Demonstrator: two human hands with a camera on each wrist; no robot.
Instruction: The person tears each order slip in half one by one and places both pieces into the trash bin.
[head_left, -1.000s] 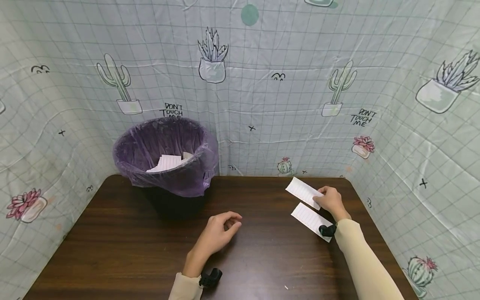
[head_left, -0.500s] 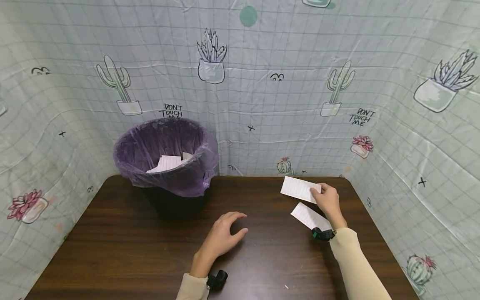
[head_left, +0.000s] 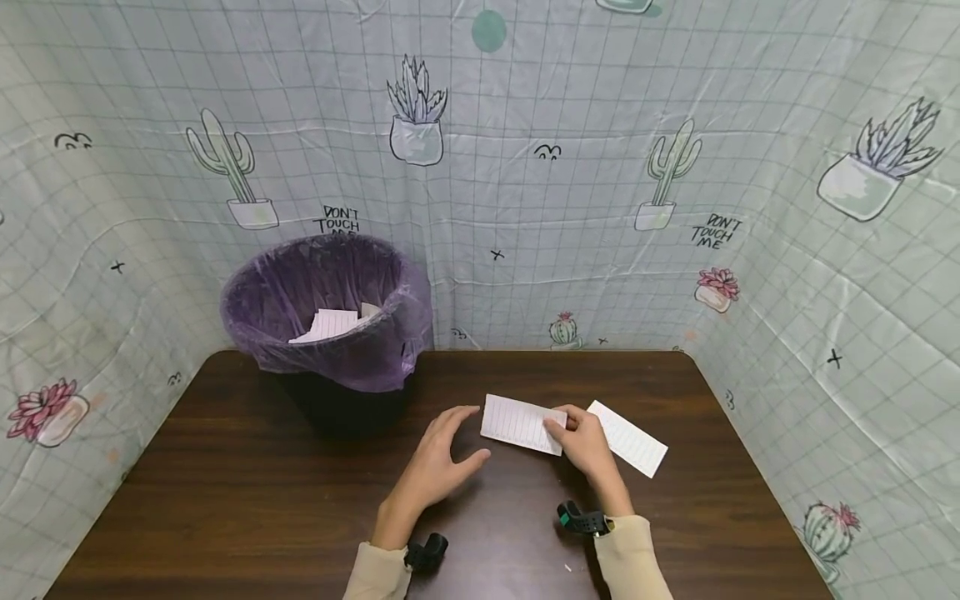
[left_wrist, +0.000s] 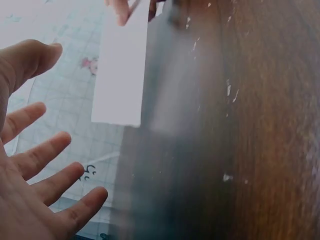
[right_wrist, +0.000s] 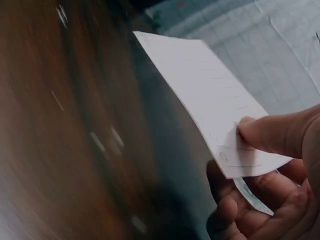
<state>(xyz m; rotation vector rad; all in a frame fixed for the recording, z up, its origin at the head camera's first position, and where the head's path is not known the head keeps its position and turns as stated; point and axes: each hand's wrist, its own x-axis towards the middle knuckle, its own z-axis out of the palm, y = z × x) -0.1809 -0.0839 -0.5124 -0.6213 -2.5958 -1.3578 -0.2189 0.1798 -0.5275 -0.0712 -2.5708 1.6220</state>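
Observation:
My right hand [head_left: 585, 442] pinches a lined slip of paper [head_left: 517, 421] by its right end, thumb on top and fingers beneath. In the right wrist view the slip [right_wrist: 200, 90] is held up off the table, its ruled lines facing the camera. My left hand [head_left: 435, 462] hovers just left of the slip's free end, fingers spread and thumb apart, holding nothing. The left wrist view shows the slip [left_wrist: 120, 70] apart from the left fingers [left_wrist: 55, 147]. A second lined slip [head_left: 630, 439] lies on the table just right of my right hand.
A black bin [head_left: 337, 408] with a purple liner [head_left: 330, 358] stands at the back left of the brown table [head_left: 225, 500]. Lined papers [head_left: 333, 323] lie inside it. A patterned cloth [head_left: 495, 192] walls the table's back and sides.
My right hand has lifted one slip from the right side and carried it left toward my left hand. The left fingers have opened wider. The other slip has stayed in place.

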